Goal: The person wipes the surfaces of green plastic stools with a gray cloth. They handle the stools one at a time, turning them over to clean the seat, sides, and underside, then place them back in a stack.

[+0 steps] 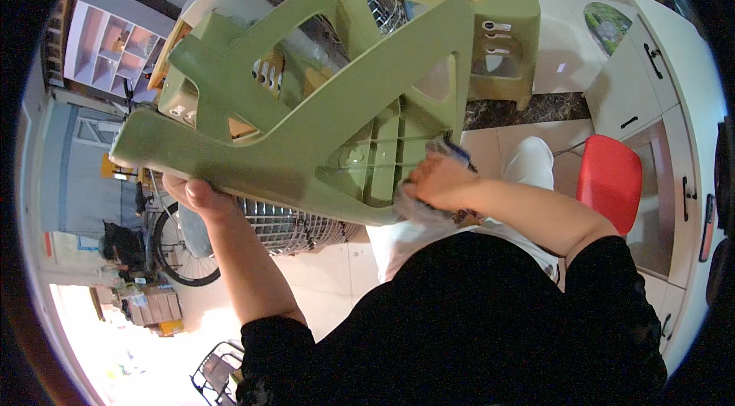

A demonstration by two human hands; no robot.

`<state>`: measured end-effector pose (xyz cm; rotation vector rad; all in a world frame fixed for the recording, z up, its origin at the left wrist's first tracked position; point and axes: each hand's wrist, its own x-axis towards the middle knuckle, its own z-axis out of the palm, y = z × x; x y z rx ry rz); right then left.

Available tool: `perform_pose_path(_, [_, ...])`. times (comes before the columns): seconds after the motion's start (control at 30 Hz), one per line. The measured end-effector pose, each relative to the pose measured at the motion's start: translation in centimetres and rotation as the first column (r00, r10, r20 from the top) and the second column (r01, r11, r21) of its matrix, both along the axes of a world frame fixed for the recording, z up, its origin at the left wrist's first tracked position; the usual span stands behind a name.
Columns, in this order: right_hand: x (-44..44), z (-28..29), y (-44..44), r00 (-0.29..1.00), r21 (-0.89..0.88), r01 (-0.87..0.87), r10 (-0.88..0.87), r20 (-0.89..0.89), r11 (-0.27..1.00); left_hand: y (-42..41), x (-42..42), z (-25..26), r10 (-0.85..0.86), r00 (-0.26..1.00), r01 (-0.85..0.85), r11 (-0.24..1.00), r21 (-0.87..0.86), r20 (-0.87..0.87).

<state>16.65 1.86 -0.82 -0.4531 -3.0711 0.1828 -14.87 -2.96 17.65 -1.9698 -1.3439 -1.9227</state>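
Observation:
A green plastic stool (pixel 275 142) lies on its side before me, its legs and cut-out sides spread across the view. My left hand (pixel 201 196) grips the end of one leg from below, at the left. My right hand (pixel 439 179) is closed on a bunched greyish cloth (pixel 416 205) at the stool's near right edge, beside a triangular opening. Something dark blue (pixel 459 154) juts out by the right knuckles; I cannot tell if it is part of the cloth. Ribs of the seat's underside show through the opening.
More green stools (pixel 502 9) stand beyond. A red seat (pixel 610 182) is at the right, beside white cabinets (pixel 623 84) with black handles. Wire baskets (pixel 293 228) stand under the held stool. A bicycle wheel (pixel 186 245) and a folding chair (pixel 218 371) are at the left.

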Motion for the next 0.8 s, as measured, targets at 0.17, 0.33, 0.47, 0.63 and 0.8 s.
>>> perform_pose_path(0.17, [2.6,1.9,1.5,0.911,-0.102,0.123,-0.153,-0.382,0.987,0.4,2.6,1.1,0.112,0.994,-0.112,0.994,-0.017,0.000])
perform_pose_path(0.33, [2.8,11.2,2.1,0.193,-0.309,-0.024,-0.299,-0.934,0.951,0.8,4.5,1.5,0.136,0.990,-0.135,0.991,-0.027,0.032])
perform_pose_path(0.47, [-1.2,15.2,0.9,0.326,-0.125,0.294,-0.222,-0.919,0.948,1.7,6.1,1.5,0.132,0.991,-0.132,0.991,-0.031,0.000])
perform_pose_path(0.63, [-4.8,14.4,-0.3,0.474,0.220,0.185,0.109,-0.874,0.958,0.9,6.2,2.0,0.086,0.989,-0.082,0.996,-0.035,0.123])
perform_pose_path(0.8, [-2.9,12.7,9.2,0.255,0.129,0.379,0.030,-0.967,0.916,-0.2,4.8,1.5,0.123,0.979,-0.126,0.992,0.009,0.161])
